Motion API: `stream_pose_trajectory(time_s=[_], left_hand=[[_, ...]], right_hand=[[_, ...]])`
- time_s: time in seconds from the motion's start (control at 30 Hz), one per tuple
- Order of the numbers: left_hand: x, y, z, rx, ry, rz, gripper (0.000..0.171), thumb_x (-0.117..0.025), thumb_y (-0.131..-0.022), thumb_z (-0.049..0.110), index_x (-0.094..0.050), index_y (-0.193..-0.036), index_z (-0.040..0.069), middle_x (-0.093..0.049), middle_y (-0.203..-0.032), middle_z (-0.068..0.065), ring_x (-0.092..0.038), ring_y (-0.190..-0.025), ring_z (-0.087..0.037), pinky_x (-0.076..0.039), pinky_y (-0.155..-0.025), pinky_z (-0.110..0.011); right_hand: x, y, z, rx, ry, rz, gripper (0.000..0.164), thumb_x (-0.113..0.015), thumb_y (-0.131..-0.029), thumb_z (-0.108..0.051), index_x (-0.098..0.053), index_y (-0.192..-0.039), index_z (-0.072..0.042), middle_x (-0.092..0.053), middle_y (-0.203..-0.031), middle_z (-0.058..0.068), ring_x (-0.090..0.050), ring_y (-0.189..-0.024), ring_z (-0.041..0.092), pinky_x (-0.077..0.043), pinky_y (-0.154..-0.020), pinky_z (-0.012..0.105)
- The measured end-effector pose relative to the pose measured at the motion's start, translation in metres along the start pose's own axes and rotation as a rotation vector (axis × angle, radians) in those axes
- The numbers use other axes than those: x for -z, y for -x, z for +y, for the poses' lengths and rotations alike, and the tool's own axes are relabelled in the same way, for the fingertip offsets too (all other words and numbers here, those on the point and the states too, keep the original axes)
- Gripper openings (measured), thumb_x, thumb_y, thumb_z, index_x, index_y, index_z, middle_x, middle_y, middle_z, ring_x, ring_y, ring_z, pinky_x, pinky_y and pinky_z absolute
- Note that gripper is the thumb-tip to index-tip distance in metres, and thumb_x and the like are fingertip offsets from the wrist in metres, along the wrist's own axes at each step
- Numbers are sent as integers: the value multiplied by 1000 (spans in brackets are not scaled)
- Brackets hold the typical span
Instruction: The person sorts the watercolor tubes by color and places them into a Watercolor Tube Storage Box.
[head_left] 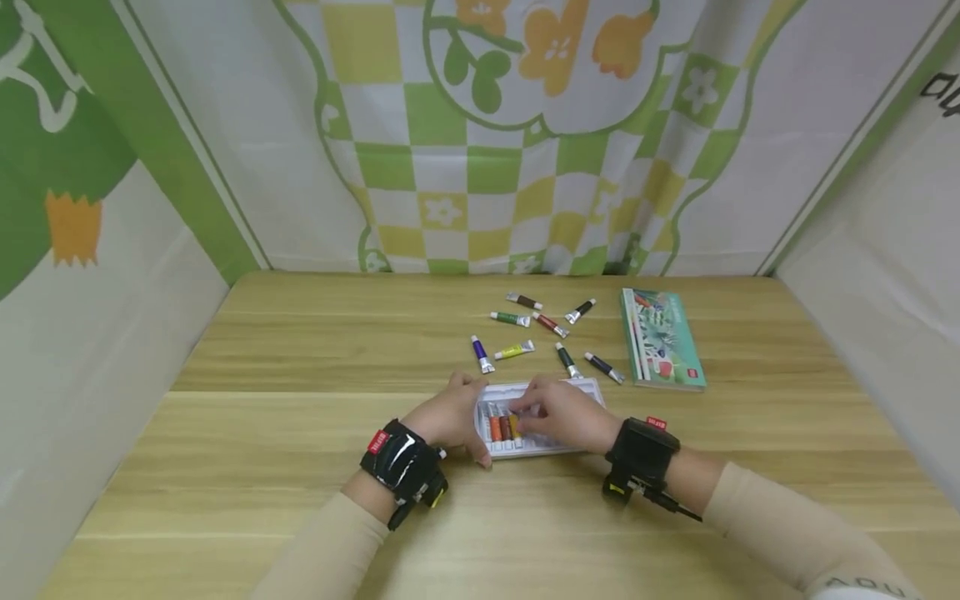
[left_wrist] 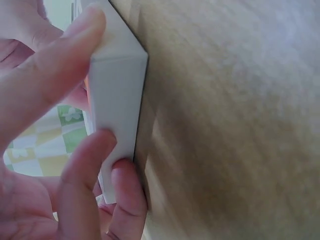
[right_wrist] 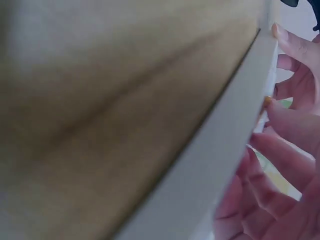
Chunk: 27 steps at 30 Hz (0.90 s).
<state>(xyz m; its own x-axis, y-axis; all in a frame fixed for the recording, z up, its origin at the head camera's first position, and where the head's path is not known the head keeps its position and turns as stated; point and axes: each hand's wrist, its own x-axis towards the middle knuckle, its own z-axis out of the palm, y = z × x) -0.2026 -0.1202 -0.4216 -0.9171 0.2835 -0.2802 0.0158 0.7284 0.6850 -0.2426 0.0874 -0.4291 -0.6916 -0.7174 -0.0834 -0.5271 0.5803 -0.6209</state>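
A white paint box [head_left: 540, 451] with a molded tray lies on the table. My left hand [head_left: 452, 414] grips its left end, thumb at the front corner and fingers along the short side, as the left wrist view shows on the box wall [left_wrist: 117, 95]. Inside, an orange paint tube [head_left: 494, 428] and a brown paint tube [head_left: 505, 427] lie side by side. Beside them is a yellow-ochre paint tube [head_left: 515, 426], which my right hand [head_left: 566, 414] pinches by thumb and fingers. In the right wrist view a bit of the ochre tube [right_wrist: 267, 101] shows at the thumb tip.
Behind the box lie several loose paint tubes, among them a purple tube [head_left: 482, 353], a yellow tube [head_left: 514, 350] and a green tube [head_left: 510, 318]. A teal illustrated box [head_left: 667, 337] lies at the right. A checkered curtain [head_left: 487, 192] hangs beyond the wooden table [head_left: 300, 350].
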Motion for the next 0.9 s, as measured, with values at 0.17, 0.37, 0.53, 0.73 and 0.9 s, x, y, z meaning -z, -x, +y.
stream_pose_trajectory(time_s=[0.17, 0.37, 0.53, 0.73, 0.9], left_hand=[[2, -3, 5, -2, -33, -1, 119, -99, -51, 3, -38, -151, -11, -33, -148, -29, -49, -123, -38, -47, -103, -46], [1, -2, 3, 21, -40, 6, 119, -100, -51, 5, -39, -151, -11, -34, -148, -28, -52, -120, -38, -48, -102, -46], [2, -1, 3, 23, -19, 9, 119, -99, -52, 4, -37, -152, -10, -33, -147, -28, -53, -119, -39, -48, -102, -47], [1, 4, 3, 26, -7, 13, 119, -100, -52, 4, -36, -152, -11, -33, -147, -29, -51, -122, -40, -47, -104, -49], [-2, 5, 2, 20, 5, 12, 118, -99, -52, 2, -37, -151, -12, -34, -144, -27, -52, -118, -38, -48, -101, -48]], right_hand=[[8, -3, -7, 47, 161, -40, 26, -77, -92, -14, -78, -116, -6, -70, -96, 2, -53, -72, 10, -44, -60, 26], [8, -12, -11, -25, 194, -67, 19, -81, -88, -16, -82, -106, -10, -75, -98, 0, -50, -65, 11, -38, -55, 25], [9, -11, -13, -28, 197, -63, 22, -80, -89, -18, -81, -110, -10, -75, -103, 1, -49, -65, 10, -36, -55, 24], [15, -10, -10, 15, 137, -71, 20, -77, -92, -13, -80, -111, -8, -76, -103, 2, -56, -72, 7, -45, -61, 24], [31, -19, -1, 43, 85, -17, 15, -73, -92, -3, -80, -105, -5, -76, -102, 4, -63, -81, 9, -54, -71, 27]])
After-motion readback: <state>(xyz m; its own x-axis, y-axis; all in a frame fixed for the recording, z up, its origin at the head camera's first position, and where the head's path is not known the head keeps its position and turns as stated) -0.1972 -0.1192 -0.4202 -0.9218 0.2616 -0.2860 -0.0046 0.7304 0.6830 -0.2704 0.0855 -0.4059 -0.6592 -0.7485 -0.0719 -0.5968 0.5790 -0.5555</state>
